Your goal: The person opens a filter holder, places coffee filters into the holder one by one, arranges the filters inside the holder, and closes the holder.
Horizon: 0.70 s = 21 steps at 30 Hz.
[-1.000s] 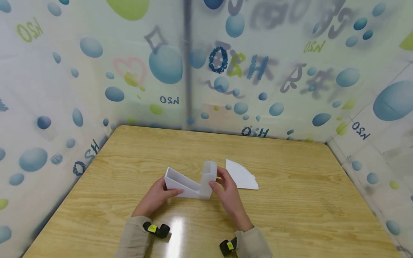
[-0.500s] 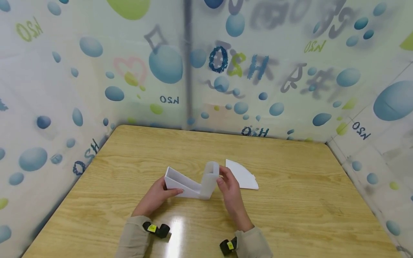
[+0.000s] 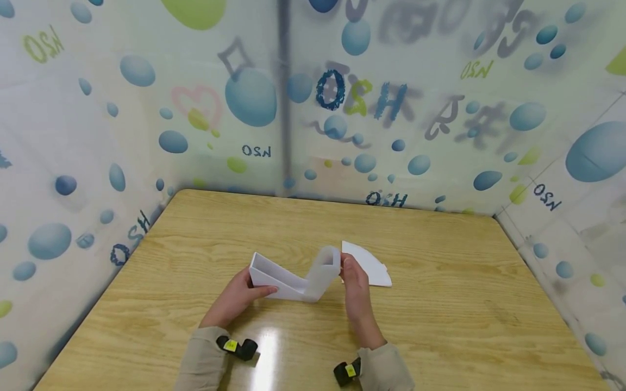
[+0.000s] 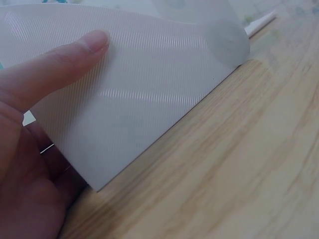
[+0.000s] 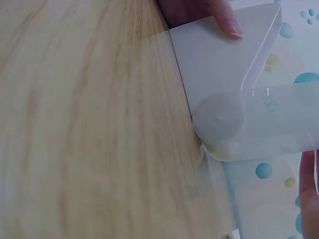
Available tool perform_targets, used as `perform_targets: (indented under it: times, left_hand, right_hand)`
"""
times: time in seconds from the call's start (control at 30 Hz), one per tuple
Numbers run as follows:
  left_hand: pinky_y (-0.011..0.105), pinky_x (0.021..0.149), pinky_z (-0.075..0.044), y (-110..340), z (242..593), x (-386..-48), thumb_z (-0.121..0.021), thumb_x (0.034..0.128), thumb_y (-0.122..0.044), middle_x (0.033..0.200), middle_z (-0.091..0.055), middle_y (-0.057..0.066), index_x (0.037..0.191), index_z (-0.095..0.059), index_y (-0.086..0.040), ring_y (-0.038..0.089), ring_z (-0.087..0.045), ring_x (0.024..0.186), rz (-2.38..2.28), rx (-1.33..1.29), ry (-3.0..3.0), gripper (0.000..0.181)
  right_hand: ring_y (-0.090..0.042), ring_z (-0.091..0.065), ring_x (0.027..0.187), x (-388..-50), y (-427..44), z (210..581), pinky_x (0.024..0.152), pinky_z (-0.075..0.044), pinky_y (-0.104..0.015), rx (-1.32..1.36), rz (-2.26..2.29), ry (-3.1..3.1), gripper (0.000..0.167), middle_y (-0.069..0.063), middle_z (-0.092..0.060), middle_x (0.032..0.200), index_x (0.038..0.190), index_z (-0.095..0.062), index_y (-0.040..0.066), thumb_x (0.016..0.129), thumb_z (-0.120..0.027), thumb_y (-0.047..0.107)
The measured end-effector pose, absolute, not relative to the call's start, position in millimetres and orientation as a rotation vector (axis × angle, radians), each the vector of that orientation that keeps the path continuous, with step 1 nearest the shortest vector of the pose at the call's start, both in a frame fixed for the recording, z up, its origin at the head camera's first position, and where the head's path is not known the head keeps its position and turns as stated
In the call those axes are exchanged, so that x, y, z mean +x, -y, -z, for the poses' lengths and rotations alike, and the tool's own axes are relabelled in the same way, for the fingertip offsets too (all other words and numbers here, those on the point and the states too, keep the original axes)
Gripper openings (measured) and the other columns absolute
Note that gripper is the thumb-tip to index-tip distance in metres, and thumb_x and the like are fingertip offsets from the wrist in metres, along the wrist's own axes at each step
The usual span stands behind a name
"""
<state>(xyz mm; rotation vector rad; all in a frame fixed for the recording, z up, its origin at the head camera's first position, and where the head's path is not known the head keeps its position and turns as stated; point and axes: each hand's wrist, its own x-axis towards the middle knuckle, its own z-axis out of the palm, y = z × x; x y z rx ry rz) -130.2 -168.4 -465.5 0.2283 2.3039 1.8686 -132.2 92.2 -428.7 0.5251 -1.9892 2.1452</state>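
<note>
A white wedge-shaped holder [image 3: 279, 281], its top a long slot, stands on the table in the head view. My left hand [image 3: 239, 296] grips its left end, the thumb lying on the ribbed near side [image 4: 139, 84] in the left wrist view. At the holder's right end a translucent hinged cover [image 3: 324, 274] leans up and to the right. My right hand [image 3: 357, 288] holds the cover's raised outer end with thumb and fingertips; the exact contact is partly hidden. Beyond that hand lies a flat white fan-shaped piece [image 3: 367, 265], resembling cone coffee filters.
The wooden table [image 3: 464, 304] carries everything, its back edge meeting a patterned curtain [image 3: 420, 108]. Black wrist cameras sit at both sleeves, the left one [image 3: 237, 347] and the right one [image 3: 347, 372].
The translucent cover has swung from nearly upright over to the right, away from the holder's slot. My right hand has moved right with it. The left hand and holder stay put.
</note>
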Motion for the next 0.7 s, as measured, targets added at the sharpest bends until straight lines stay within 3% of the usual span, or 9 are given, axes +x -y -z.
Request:
perform_targets:
  times: [0.13, 0.3, 0.7]
  left_hand:
    - [0.036, 0.077, -0.044, 168.5, 464.9, -130.2, -0.074, 0.0721, -0.032, 0.103, -0.06, 0.006, 0.11, -0.051, -0.012, 0.021, -0.055, 0.093, -1.857, 0.229, -2.311, 0.048]
    - [0.037, 0.076, -0.044, 168.6, 464.6, -130.7, -0.073, 0.0724, -0.032, 0.103, -0.06, 0.006, 0.109, -0.051, -0.012, 0.022, -0.055, 0.093, -1.856, 0.245, -2.313, 0.047]
    - [0.035, 0.076, -0.044, 168.1, 463.6, -130.5, -0.074, 0.0726, -0.03, 0.103, -0.059, 0.006, 0.109, -0.052, -0.012, 0.021, -0.055, 0.092, -1.841, 0.205, -2.306, 0.047]
  right_hand:
    - [-0.017, -0.05, 0.089, -132.8, -93.8, 430.0, 0.085, -0.04, -0.032, 0.471, -2.159, 2.007, 0.035, -0.006, -0.054, 0.092, 0.101, -0.053, 0.001, 0.1, -0.028, 0.025]
    - [-0.018, -0.051, 0.091, -133.6, -95.6, 431.9, 0.086, -0.04, -0.035, 0.362, -2.187, 2.034, 0.037, -0.006, -0.055, 0.094, 0.104, -0.055, 0.003, 0.099, -0.028, 0.029]
    - [-0.016, -0.052, 0.089, -133.2, -93.9, 429.3, 0.086, -0.041, -0.029, 0.273, -2.318, 1.904, 0.041, -0.006, -0.055, 0.091, 0.098, -0.055, 0.001, 0.099, -0.029, 0.032]
